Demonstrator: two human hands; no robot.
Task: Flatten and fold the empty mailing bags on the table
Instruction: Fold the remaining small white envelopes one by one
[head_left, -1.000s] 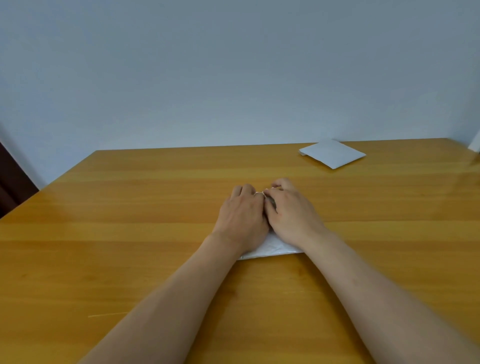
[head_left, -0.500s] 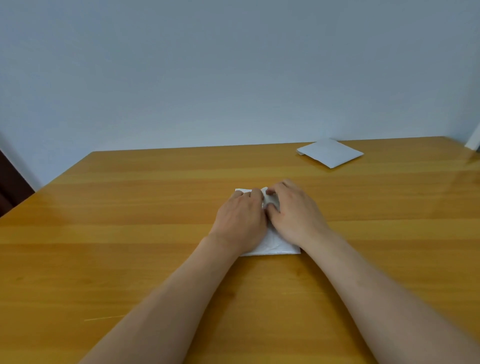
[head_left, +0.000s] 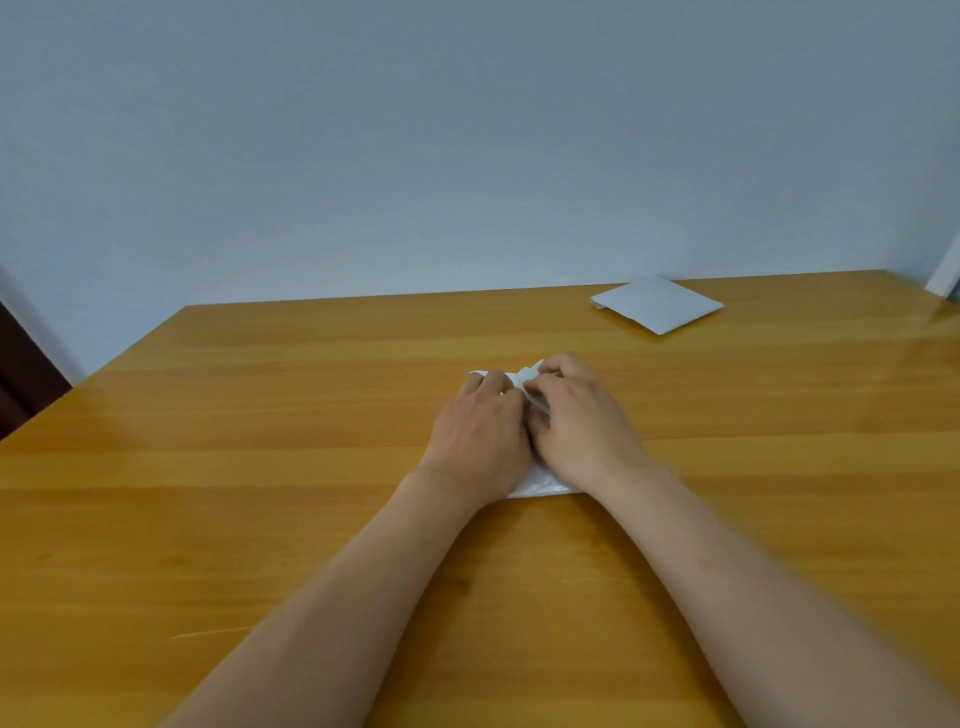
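Note:
A white mailing bag (head_left: 543, 484) lies in the middle of the wooden table (head_left: 249, 426), mostly hidden under both hands. My left hand (head_left: 478, 436) lies palm down on its left half and presses it to the table. My right hand (head_left: 584, 428) covers the right half, and its curled fingers pinch a crumpled bit of the bag's far edge, which stands up a little between the two hands. A second white bag (head_left: 657, 305), folded flat into a square, rests at the table's far right.
A pale wall runs along the table's far edge. A white object (head_left: 943, 278) stands at the far right corner, cut off by the frame. Something dark (head_left: 21, 379) sits beyond the table's left side.
The bag's far edge has come into view beyond my fingertips, and a crumpled bit now stands up at my right fingers. Both hands stay on the bag.

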